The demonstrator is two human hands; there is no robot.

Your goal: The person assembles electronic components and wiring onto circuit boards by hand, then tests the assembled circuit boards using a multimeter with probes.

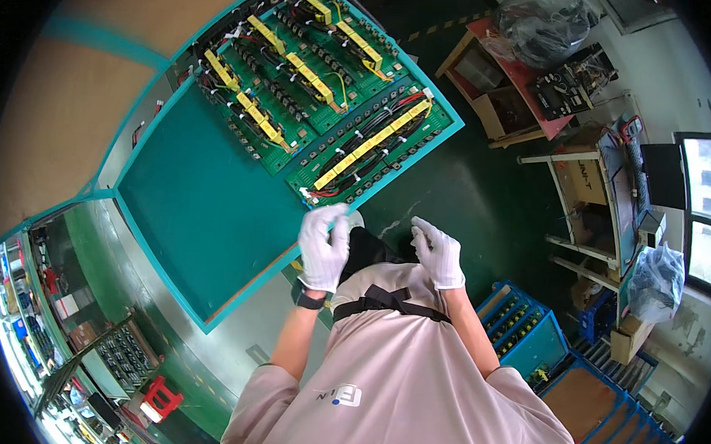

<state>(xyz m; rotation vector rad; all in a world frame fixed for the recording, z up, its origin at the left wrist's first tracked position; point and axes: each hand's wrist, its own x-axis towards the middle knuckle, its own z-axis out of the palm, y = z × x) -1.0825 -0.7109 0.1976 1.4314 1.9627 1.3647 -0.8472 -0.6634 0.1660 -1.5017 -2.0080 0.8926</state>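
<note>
My left hand (324, 247), in a white glove, is at the near edge of a blue-green tray (212, 190), just below the near end of a green circuit board (409, 120). Its thumb is apart from the loosely bent fingers, with nothing visible in them. My right hand (439, 254), gloved too, hovers in front of my body to the right of the tray, holding nothing I can see. Its fingers are partly bent, thumb apart. That board carries a long yellow strip (373, 145) and black and red wires. More boards (299, 66) with yellow blocks lie at the tray's far end.
Brown panels in a blue-green frame (97, 80) stand at the left. A red stool (161, 399) is at lower left. On the right are a bench (606, 195) with equipment, a blue crate (538, 344) of parts and a blue-framed cart (587, 403).
</note>
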